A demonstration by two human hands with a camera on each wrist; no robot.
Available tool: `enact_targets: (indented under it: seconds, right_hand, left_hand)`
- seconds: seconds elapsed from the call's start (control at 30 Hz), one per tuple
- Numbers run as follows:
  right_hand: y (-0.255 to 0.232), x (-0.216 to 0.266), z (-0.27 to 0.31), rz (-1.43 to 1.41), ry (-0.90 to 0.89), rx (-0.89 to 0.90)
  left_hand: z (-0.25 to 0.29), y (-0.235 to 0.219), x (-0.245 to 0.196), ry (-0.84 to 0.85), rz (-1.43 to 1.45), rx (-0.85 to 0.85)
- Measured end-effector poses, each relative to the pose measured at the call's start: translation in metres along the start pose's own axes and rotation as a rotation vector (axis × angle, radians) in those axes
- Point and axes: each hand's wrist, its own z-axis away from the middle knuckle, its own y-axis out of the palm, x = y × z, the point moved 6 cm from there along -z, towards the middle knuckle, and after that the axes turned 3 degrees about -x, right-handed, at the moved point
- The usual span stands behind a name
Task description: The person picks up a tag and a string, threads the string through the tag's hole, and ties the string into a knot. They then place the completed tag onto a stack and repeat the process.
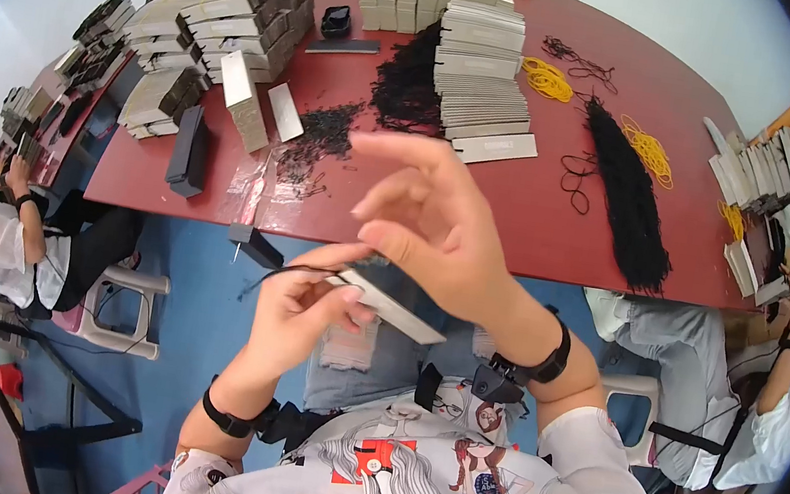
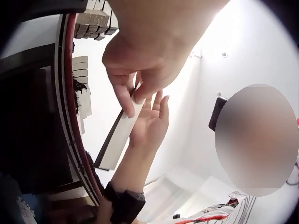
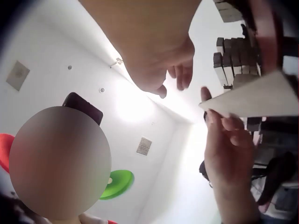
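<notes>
Pinching a narrow grey card (image 1: 387,305) with a black string (image 1: 275,274) at its end, the left hand (image 1: 300,310) holds it over the lap, below the red table (image 1: 559,230). Just above, the right hand (image 1: 439,223) hovers, fingers spread, holding nothing.

Bright, even room light; strong fisheye vignetting at the edges; wrist views glare-washed and soft.
</notes>
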Motion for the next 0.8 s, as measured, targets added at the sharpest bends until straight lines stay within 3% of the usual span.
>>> enact_targets:
  seconds: [0.03, 0.13, 0.17, 0.23, 0.27, 0.33, 0.4, 0.5, 0.6, 0.73, 0.8]
  right_hand:
    - [-0.007, -0.003, 0.009, 0.282, -0.062, -0.062]
    - [0.007, -0.026, 0.043, 0.410, 0.178, 0.137]
    - [0.000, -0.026, 0.050, 0.416, 0.178, 0.129]
    - [-0.015, -0.029, 0.066, 0.641, 0.398, 0.264]
    - [-0.024, -0.024, 0.066, 0.646, 0.399, 0.257]
    - [-0.050, -0.018, 0.062, 0.968, 0.395, 0.353]
    - [-0.079, -0.012, 0.051, 1.081, 0.291, 0.345]
    - [-0.122, -0.013, 0.022, 1.238, -0.006, 0.220]
    - [-0.151, -0.032, 0.000, 1.377, -0.054, 0.276]
    - [-0.162, -0.060, -0.018, 1.383, -0.057, 0.308]
    - [-0.169, -0.065, -0.027, 1.302, 0.015, 0.201]
  left_hand:
    - [-0.001, -0.006, 0.005, 0.056, 0.032, -0.027]
    - [-0.005, -0.007, 0.013, 0.140, 0.080, -0.109]
    - [-0.007, -0.001, 0.014, 0.137, 0.081, -0.070]
    - [-0.018, -0.002, 0.024, 0.102, 0.104, -0.037]
    - [-0.023, -0.001, 0.027, 0.064, 0.126, -0.015]
    - [-0.040, 0.005, 0.022, 0.036, 0.199, -0.028]
    - [-0.063, 0.008, 0.022, -0.027, 0.445, -0.029]
    - [-0.100, 0.024, 0.022, -0.063, 0.496, 0.025]
    - [-0.133, 0.031, 0.034, -0.090, 0.551, 0.035]
    - [-0.158, 0.022, 0.043, -0.080, 0.548, -0.086]
    - [-0.164, 0.003, 0.033, 0.137, 0.420, -0.212]
